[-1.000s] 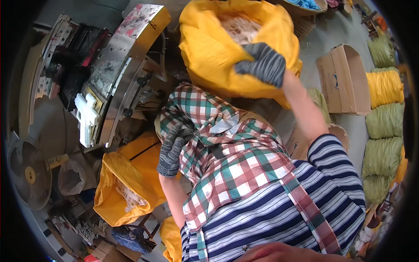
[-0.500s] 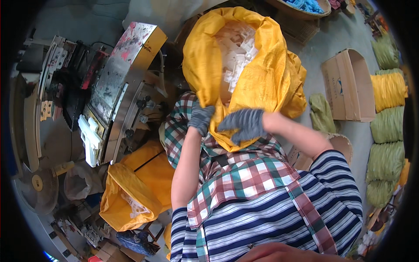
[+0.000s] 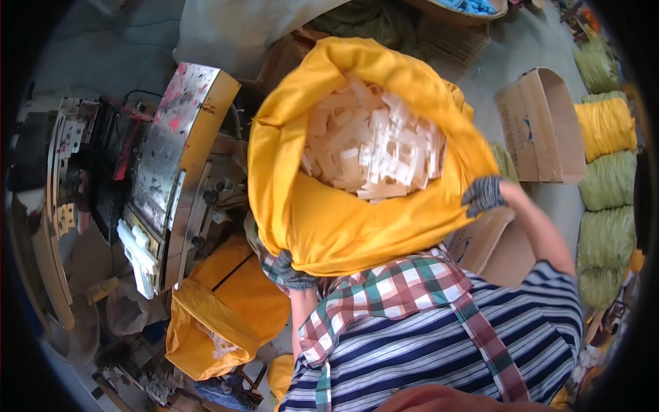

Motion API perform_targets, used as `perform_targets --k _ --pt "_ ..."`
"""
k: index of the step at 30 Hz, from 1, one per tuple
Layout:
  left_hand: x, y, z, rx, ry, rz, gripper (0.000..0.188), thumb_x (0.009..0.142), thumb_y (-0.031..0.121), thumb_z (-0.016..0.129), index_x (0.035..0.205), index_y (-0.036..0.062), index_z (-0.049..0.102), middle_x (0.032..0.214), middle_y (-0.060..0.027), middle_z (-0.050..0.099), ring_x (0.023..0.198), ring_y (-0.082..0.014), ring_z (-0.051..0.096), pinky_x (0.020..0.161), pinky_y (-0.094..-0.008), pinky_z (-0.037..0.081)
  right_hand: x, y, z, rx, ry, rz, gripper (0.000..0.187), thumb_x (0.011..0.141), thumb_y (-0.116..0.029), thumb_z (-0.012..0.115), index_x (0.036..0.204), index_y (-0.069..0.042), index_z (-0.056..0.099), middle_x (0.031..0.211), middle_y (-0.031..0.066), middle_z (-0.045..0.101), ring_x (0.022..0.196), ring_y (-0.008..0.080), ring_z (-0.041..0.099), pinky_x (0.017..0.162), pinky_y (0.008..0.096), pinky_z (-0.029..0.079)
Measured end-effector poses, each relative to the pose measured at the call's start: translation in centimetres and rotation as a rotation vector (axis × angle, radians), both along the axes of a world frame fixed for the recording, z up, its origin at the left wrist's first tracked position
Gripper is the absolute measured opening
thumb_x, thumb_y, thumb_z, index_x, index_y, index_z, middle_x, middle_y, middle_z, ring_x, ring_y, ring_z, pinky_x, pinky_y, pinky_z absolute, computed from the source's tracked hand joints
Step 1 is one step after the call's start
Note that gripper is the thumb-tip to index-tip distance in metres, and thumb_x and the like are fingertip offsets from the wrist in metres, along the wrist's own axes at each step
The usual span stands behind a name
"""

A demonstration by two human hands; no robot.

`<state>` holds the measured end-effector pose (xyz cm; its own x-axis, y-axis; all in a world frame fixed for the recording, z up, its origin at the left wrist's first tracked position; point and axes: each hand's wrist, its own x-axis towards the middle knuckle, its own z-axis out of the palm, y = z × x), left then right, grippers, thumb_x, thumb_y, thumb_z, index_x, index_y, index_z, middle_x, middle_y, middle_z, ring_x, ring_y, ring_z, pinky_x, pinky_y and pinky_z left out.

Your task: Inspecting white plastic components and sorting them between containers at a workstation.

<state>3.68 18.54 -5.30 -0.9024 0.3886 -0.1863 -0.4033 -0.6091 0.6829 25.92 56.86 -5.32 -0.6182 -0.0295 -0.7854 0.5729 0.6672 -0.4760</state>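
A big yellow woven sack point(image 3: 343, 233) stands open in front of me, its rim folded outward. Inside, a heap of white plastic parts point(image 3: 391, 147) shows through the wide mouth. My left hand point(image 3: 295, 272), in a grey glove, is closed on the sack's rim at the lower left, its fingertips partly hidden by the cloth. On the right side, my right hand point(image 3: 484, 196), in a striped grey glove, grips the rim with bent fingers. The sack's near edge rests against my checked apron point(image 3: 405, 285).
At left stands a paint-stained metal machine point(image 3: 165, 144) with a white gun-shaped plastic piece point(image 3: 139, 257) on its near end. A second yellow sack point(image 3: 213, 323) sits below it. Cardboard boxes point(image 3: 539, 130) and stacked green sacks point(image 3: 607, 182) line the right.
The sack's mouth has been spread wider and pulled nearer, exposing more white parts. My hands have moved apart, the left down and leftward, the right outward to the right.
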Motion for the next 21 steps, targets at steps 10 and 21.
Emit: perform_targets --k 10,21 --pt "-3.0 -0.5 -0.8 -0.135 -0.041 -0.196 0.069 0.063 0.002 0.071 0.125 0.0038 0.042 0.116 -0.0096 0.054 0.102 -0.0266 0.055 0.087 -0.0386 0.047 -13.5 -4.4 4.4 0.262 0.819 -0.232 0.048 0.074 -0.019 0.060 0.121 -0.010 0.049 0.122 0.0161 0.049 0.113 0.0303 0.046 0.095 0.0368 0.037" --pt "-0.7 -6.2 -2.5 -0.316 0.140 -0.256 0.069 0.065 -0.001 0.066 0.127 0.0034 0.038 0.118 -0.0123 0.051 0.105 -0.0286 0.052 0.087 -0.0393 0.048 -25.4 -0.2 8.1 0.230 0.361 0.297 0.042 0.066 -0.026 0.072 0.105 -0.013 0.062 0.093 0.0086 0.064 0.089 0.0240 0.060 0.078 0.0350 0.046"
